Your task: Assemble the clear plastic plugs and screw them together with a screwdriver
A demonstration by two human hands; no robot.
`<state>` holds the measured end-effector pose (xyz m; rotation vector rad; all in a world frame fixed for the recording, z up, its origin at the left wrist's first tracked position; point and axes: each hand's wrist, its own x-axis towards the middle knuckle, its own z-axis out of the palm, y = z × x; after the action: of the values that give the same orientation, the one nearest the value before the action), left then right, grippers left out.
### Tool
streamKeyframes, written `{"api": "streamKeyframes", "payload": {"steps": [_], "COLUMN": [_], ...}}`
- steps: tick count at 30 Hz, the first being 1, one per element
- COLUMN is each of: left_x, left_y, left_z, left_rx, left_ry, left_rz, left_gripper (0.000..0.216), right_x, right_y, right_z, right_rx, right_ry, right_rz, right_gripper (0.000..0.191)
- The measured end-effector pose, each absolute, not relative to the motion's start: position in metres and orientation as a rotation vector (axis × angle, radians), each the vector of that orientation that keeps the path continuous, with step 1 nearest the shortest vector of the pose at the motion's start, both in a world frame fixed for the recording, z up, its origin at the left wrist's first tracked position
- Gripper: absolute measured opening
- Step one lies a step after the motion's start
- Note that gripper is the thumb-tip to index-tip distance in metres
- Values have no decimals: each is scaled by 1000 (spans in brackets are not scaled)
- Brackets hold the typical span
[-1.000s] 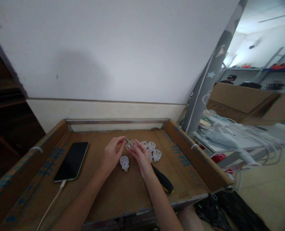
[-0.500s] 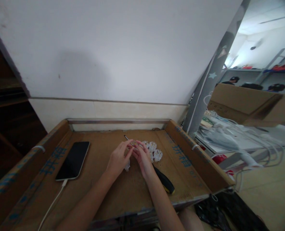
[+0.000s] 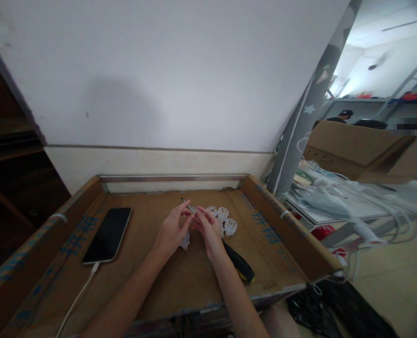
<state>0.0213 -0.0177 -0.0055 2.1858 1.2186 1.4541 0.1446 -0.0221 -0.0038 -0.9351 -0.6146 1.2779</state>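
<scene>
My left hand [image 3: 171, 230] and my right hand [image 3: 210, 230] meet above the middle of the cardboard. The thumbs and forefingers are pinched close together, and whatever small thing sits between the fingertips is too small to make out. Under my left hand lies a clear scalloped plastic piece [image 3: 185, 241], partly covered by the fingers. Several more such clear plastic pieces [image 3: 230, 227] are grouped just right of my right hand. A tool with a black and yellow handle [image 3: 242, 264] lies beside my right forearm. A thin metal shaft [image 3: 185, 202] shows beyond the fingertips.
The cardboard-lined tray [image 3: 141, 281] has raised sides. On its left lies a phone [image 3: 108, 234] with a white cable [image 3: 78, 295]. Behind rises a white wall [image 3: 180, 80]. To the right are a grey post [image 3: 293, 136], a table with plastic bags [image 3: 321, 202], a carton [image 3: 352, 145] and a person.
The clear piece with a yellow spot seen between my fingertips is now hidden or no longer distinguishable. My fingers have drawn closer together, and more of the clear piece under my left hand shows.
</scene>
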Motion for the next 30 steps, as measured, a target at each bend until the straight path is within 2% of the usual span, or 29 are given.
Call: {"api": "streamKeyframes", "payload": {"steps": [6, 19, 25, 30], "left_x": [24, 21, 13, -43], "left_y": [-19, -20, -15, -90], "left_z": [-6, -5, 8, 1], "left_rx": [2097, 2364, 2255, 1879], "left_ry": [1237, 1270, 1370, 1660], "left_rz": [1612, 1502, 1642, 1698], "left_gripper": [36, 32, 31, 31], "right_x": [145, 143, 144, 143], "right_y": [-25, -24, -24, -24], "right_z": [-2, 0, 1, 1], "right_rx": [-895, -838, -855, -861], "right_ry": [-603, -573, -543, -553], "right_rz": [1295, 1324, 1333, 1355], "right_gripper": [45, 44, 50, 59]}}
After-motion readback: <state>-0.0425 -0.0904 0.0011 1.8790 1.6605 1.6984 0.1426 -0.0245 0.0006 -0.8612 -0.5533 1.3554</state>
